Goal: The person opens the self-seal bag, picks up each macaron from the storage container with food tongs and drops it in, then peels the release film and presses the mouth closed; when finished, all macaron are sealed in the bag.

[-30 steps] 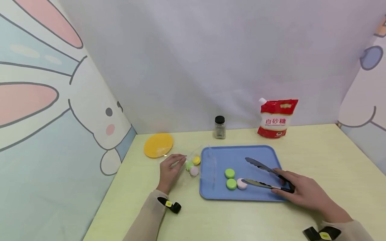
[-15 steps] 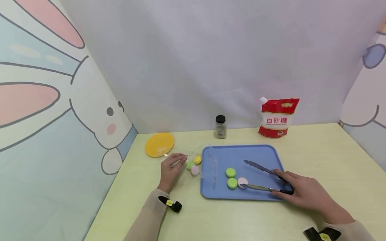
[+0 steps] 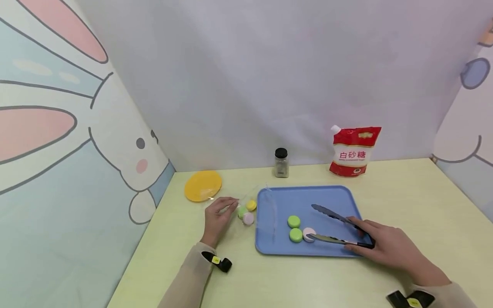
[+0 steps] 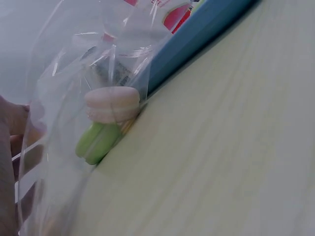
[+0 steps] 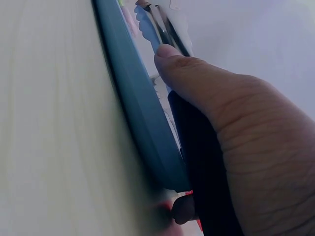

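Observation:
A clear plastic bag (image 4: 59, 93) is pinched at its edge between the thumb and fingers of my left hand (image 3: 218, 218). Inside it lie a yellow macaron (image 3: 251, 205), a green macaron (image 3: 242, 211) and a lilac-pink macaron (image 3: 248, 219). The bag's mouth overlaps the left side of a blue tray (image 3: 327, 194). My right hand (image 3: 389, 246) grips black-handled metal tongs (image 3: 334, 212), their arms spread over the tray. The nearer tip overlaps a pale pink macaron (image 3: 309, 233). Beside that one sit two green macarons, one farther back (image 3: 294, 221), one nearer (image 3: 295, 235).
Behind the tray stand a small jar (image 3: 281, 164) with a black lid and a red and white sugar pouch (image 3: 353, 152). A yellow disc (image 3: 203, 186) lies at the back left of the pale table (image 3: 269, 282). Cloth walls enclose the table.
The tongs have shifted slightly toward the front of the tray, with the nearer tip lower over the pale pink macaron. My left hand and the bag stay in place.

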Motion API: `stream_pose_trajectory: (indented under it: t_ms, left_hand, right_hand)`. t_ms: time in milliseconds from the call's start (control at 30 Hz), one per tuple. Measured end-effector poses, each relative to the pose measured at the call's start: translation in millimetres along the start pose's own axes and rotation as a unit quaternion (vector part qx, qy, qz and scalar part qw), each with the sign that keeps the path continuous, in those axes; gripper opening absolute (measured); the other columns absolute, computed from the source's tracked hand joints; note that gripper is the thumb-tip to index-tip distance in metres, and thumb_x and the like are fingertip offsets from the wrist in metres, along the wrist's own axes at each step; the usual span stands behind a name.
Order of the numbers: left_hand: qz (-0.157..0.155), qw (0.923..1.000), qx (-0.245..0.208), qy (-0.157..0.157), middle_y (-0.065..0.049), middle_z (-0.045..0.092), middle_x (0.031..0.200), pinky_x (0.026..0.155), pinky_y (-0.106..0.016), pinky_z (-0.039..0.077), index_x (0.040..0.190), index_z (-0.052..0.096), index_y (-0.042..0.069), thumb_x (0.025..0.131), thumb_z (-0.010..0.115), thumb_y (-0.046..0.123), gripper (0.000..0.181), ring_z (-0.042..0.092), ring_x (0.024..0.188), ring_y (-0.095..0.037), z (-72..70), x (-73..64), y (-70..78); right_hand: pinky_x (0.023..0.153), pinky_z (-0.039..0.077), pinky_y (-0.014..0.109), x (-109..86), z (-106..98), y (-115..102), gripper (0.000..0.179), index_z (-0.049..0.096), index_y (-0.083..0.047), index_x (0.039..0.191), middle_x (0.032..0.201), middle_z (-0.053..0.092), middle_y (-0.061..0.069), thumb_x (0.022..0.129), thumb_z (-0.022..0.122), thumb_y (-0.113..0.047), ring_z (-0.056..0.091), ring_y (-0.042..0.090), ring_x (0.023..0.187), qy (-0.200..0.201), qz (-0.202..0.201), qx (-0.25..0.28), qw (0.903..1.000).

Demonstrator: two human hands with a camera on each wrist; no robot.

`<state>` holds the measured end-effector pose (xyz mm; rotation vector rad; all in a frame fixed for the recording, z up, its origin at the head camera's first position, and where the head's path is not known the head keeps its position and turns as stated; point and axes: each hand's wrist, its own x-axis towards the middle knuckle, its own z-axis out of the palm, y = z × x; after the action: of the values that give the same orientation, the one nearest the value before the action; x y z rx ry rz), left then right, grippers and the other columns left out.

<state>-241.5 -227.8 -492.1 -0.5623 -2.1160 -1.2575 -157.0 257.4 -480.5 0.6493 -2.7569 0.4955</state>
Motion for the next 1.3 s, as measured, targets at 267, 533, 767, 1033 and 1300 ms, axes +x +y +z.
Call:
stream_pose_trajectory:
  t_ms: [267,533,767,1033,1300]
  left_hand:
    - [0.006,0.9993,0.03,0.021,-0.011,0.075,0.09,0.083,-0.023,0.049,0.088,0.079,0.003,0.081,0.08,-0.005,0.01,0.067,0.087,-0.03,0.3,3.9,12.7]
    - [0.0,0.9996,0.027,0.013,-0.012,0.075,0.091,0.084,-0.022,0.05,0.091,0.079,0.002,0.083,0.079,-0.003,0.01,0.067,0.089,-0.032,-0.6,2.6,11.6]
    - [-0.005,0.9992,0.04,0.006,0.0,0.075,0.095,0.085,-0.026,0.052,0.096,0.08,0.013,0.087,0.08,0.008,0.011,0.068,0.093,-0.02,-0.2,-0.9,-0.1]
    - [-0.008,0.9993,0.037,0.004,0.001,0.075,0.096,0.086,-0.025,0.052,0.097,0.08,0.014,0.089,0.078,0.01,0.009,0.067,0.093,-0.018,-0.7,-1.5,1.2]
    - [-0.009,0.9993,0.036,0.006,-0.001,0.075,0.095,0.086,-0.024,0.051,0.096,0.08,0.011,0.088,0.078,0.008,0.008,0.068,0.092,-0.021,-1.2,0.9,6.0]
  right_hand:
    - [0.052,0.027,0.021,0.0,-2.7,-1.6,0.072,0.066,-0.023,0.129,0.075,0.039,-0.017,0.073,0.08,-0.066,0.03,-0.003,0.056,0.0,0.004,0.004,1.0]
    - [0.048,0.039,0.023,0.2,-10.0,-14.0,0.068,0.073,-0.024,0.114,0.084,0.063,-0.017,0.069,0.075,-0.075,0.044,-0.004,0.059,-0.013,-0.004,-0.055,0.9984]
    - [0.045,0.016,0.022,0.6,-11.7,-23.0,0.041,0.054,-0.032,0.082,0.055,0.023,-0.019,0.075,0.08,-0.063,0.023,-0.002,0.047,0.006,-0.033,-0.074,0.9967]
    - [0.047,0.013,0.022,-0.4,-8.7,-21.0,0.04,0.052,-0.032,0.083,0.057,0.022,-0.018,0.077,0.08,-0.06,0.022,-0.002,0.048,-0.002,-0.033,-0.07,0.997]
    - [0.047,0.015,0.021,2.9,-12.3,-20.0,0.041,0.05,-0.031,0.082,0.058,0.021,-0.016,0.076,0.083,-0.055,0.022,-0.001,0.047,0.001,-0.01,-0.066,0.9978]
